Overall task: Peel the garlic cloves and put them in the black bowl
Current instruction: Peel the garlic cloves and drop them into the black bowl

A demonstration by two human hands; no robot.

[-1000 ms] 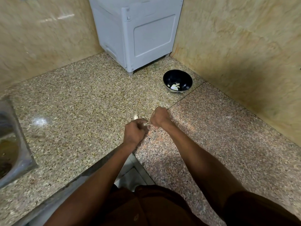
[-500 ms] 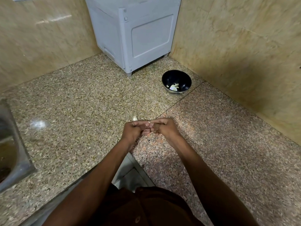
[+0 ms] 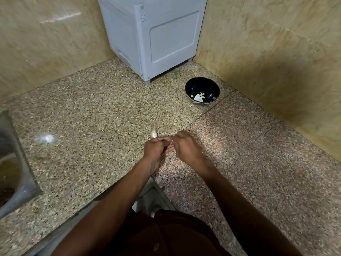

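Since the frame half a second earlier, both hands have kept their meeting place above the tabletop (image 3: 96, 111), with only a slight change in how the fingertips interlock; the loose garlic clove and the bowl have not shifted. Left edge: a steel sink (image 3: 11, 170) is set into the speckled stone, well apart from the fingers. Centre left: the left hand (image 3: 155, 150) has its fingers curled inward, tips pressed against those of the other hand. Just beyond the left fingertips, on the far side and close to them, a single unpeeled garlic clove (image 3: 154, 134) lies on the tabletop, not touched by either hand. Centre: between the two sets of fingertips a small pale object (image 3: 170, 145) is pinched; it is mostly hidden, so whether it is a clove or a scrap of skin cannot be told with certainty. Centre right: the right hand (image 3: 188, 148) arches over the meeting point, fingers bent narrowly down onto the pinched object. Farther from the fingers and to their right, the black bowl (image 3: 212, 85) stands upright on the tabletop near the corner of the tiled walls, holding a few pale garlic pieces (image 3: 198, 97) at its bottom. Behind, farther still, a grey plastic cabinet (image 3: 153, 34) stands on short feet against the wall.
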